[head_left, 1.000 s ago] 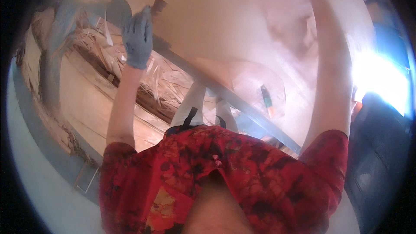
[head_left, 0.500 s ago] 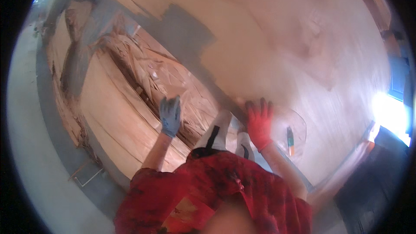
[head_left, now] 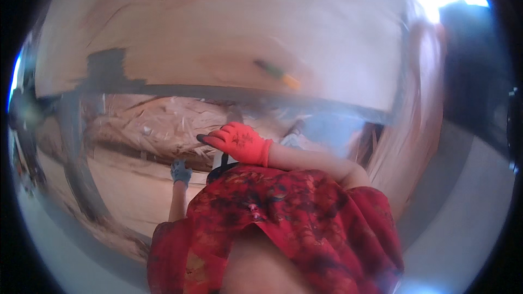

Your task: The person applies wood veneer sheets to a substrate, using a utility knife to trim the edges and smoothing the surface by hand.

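I have a broad pale-brown sheet across the upper part of my view, with a grey patch breaking into its lower edge at the left. Below it comes the wearer's red patterned shirt, filling the lower middle. Between the two, and mostly to the left, lies a heap of thin, crumpled brown scraps, just under the sheet's near edge. A dark bulk stands at far right, too dim for me to identify. Under the scraps at left I see a flat tan board. My right hand, in a red glove with dark fingertips, is in front of the waist with its fingers bent together; I cannot tell whether anything is pinched there. My left hand, grey-gloved and small, is beside the scraps and board, its grip too blurred for me to judge. A slim green-and-yellow-handled tool lies on the sheet, apart from both hands.
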`<state>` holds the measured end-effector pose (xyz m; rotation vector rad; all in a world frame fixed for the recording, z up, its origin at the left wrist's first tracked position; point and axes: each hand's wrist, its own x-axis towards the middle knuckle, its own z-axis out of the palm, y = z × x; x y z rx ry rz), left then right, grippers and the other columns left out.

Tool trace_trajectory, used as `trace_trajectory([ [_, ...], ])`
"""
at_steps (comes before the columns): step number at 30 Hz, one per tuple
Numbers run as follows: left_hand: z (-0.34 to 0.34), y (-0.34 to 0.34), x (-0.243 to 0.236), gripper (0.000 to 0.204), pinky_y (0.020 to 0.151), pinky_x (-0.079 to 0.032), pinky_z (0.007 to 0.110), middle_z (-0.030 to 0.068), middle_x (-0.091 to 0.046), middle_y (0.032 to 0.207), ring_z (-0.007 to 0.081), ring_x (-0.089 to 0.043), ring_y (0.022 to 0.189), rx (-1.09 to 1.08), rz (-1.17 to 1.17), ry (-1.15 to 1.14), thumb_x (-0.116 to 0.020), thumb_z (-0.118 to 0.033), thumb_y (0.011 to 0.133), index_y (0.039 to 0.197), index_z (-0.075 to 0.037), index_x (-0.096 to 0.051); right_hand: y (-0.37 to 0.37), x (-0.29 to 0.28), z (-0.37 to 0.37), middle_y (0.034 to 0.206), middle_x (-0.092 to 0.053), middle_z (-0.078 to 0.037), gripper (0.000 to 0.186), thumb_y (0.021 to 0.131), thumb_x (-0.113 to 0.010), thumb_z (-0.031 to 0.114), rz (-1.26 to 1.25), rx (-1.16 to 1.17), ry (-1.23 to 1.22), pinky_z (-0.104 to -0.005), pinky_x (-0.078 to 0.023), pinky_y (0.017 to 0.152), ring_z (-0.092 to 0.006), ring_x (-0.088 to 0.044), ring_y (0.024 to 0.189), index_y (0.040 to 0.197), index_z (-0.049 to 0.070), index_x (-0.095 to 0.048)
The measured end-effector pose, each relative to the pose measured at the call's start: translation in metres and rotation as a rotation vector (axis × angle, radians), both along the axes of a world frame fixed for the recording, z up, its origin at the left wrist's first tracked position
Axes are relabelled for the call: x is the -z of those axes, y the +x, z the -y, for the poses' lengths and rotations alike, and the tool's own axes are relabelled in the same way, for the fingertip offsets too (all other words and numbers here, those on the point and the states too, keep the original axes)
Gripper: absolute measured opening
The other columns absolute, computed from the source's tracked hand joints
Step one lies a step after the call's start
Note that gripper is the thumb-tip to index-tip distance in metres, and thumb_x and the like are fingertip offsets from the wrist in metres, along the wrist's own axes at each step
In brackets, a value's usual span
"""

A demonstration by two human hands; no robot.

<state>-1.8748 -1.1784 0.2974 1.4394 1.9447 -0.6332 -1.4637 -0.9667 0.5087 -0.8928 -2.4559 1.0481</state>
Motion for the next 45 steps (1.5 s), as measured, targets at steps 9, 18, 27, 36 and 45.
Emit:
trace_trajectory([
  [9,-0.006,0.189,-0.03,0.046,0.091,-0.053,0.04,0.0198,-0.064,0.127,0.0336,-0.065,0.108,0.07,0.248,0.312,-0.065,-0.026,0.089,0.13,-0.006,-0.061,0.342,0.051,0.224,0.116,-0.066,-0.015,0.053,0.087,-0.052,0.002,-0.042,0.665,-0.184,-0.0427,-0.053,0.085,-0.0348,-0.066,0.102,0.14,0.01,-0.052],
  [18,-0.069,0.408,-0.076,0.043,0.072,-0.057,0.032,0.0131,-0.073,0.101,0.0209,-0.072,0.08,0.261,0.582,-0.097,-0.064,-0.028,0.091,0.125,-0.002,-0.065,0.602,0.102,0.391,0.141,-0.055,-0.017,0.078,0.082,-0.07,0.037,0.783,0.887,-0.488,-0.0438,-0.045,0.101,-0.0331,-0.055,0.125,0.15,0.014,-0.041],
  [27,-0.158,0.66,-0.201,0.047,0.083,-0.059,0.037,0.0146,-0.072,0.108,0.0266,-0.072,0.094,-0.182,1.117,-0.474,-0.054,-0.037,0.103,0.124,0.004,-0.062,0.716,0.141,0.355,0.129,-0.065,-0.016,0.055,0.088,-0.071,0.032,0.01,1.447,-0.555,-0.0374,-0.048,0.098,-0.0274,-0.063,0.113,0.136,0.009,-0.059],
  [36,-0.158,0.763,-0.212,0.049,0.101,-0.051,0.043,0.0186,-0.065,0.126,0.0303,-0.064,0.116,-0.416,1.399,-0.343,-0.051,-0.03,0.105,0.142,0.003,-0.047,0.798,0.116,0.078,0.123,-0.067,-0.006,0.039,0.101,-0.057,0.018,-0.726,1.094,-0.604,-0.0251,-0.043,0.1,-0.0112,-0.058,0.113,0.136,0.002,-0.059],
  [45,-0.175,0.85,-0.237,0.05,0.11,-0.043,0.043,0.019,-0.056,0.14,0.0301,-0.056,0.128,-0.597,1.362,-0.18,-0.053,-0.027,0.104,0.142,0.005,-0.045,0.731,0.194,-0.18,0.121,-0.066,-0.022,0.06,0.092,-0.063,0.045,-0.253,0.513,-0.437,-0.0427,-0.048,0.098,-0.0385,-0.063,0.109,0.135,0.004,-0.057],
])
